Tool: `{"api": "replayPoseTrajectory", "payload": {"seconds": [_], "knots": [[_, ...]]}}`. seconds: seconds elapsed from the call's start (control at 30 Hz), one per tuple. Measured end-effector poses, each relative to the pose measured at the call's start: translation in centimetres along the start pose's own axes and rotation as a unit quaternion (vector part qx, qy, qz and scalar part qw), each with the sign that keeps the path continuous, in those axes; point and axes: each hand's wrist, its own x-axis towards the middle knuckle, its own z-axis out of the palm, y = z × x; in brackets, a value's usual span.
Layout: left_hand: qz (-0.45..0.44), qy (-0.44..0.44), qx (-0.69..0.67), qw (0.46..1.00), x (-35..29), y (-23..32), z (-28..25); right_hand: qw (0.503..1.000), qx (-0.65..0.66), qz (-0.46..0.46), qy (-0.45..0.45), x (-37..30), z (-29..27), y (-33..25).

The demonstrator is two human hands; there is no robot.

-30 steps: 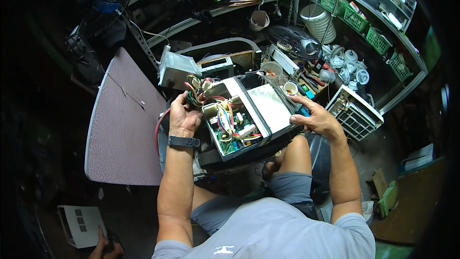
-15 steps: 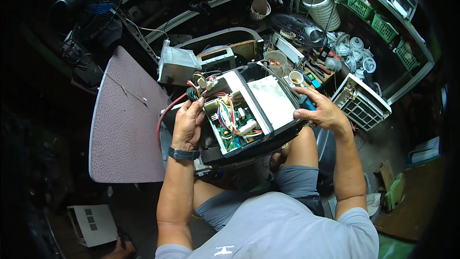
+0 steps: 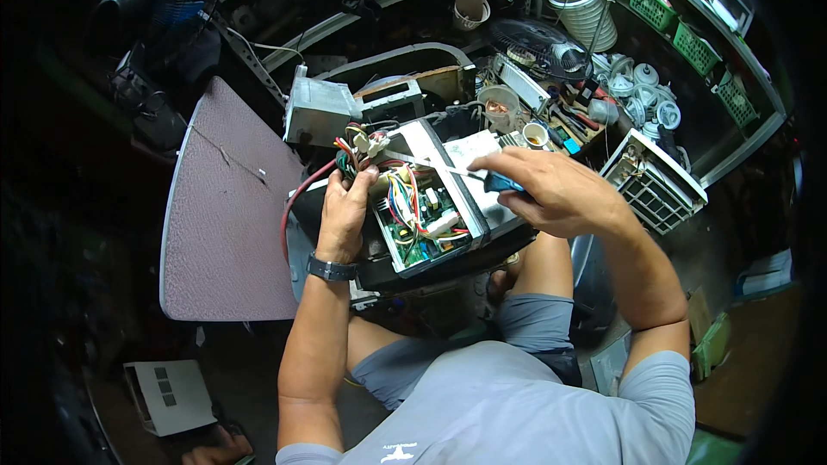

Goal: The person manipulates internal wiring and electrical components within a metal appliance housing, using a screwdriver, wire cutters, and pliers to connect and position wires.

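And in comes the right hand (image 3: 564, 194), swung from the unit's side to above it, closed around a blue-handled screwdriver (image 3: 501, 182). The shaft now crosses the open control unit (image 3: 431, 228) toward the wire bundle (image 3: 353, 155), pinched in the left hand's (image 3: 345, 215) narrow grip, so tool and wires meet; whether the tip touches is too small to tell. The unit sits on a dark base, pink speckled panel (image 3: 233, 215) leftward, green baskets (image 3: 650, 4) lining the far-right shelf.
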Motion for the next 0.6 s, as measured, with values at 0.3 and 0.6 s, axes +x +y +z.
{"api": "replayPoseTrajectory", "payload": {"seconds": [0.3, 0.6], "knots": [[0.024, -0.037, -0.048, 0.998, -0.2, -0.6, -0.3, 0.965, -0.237, -0.016, -0.114, 2.8, -3.5, -4.7], [0.078, -0.075, -0.229, 0.967, 0.6, -2.3, 0.4, 0.956, -0.256, -0.007, -0.142, 4.5, -2.6, -6.1]]}}
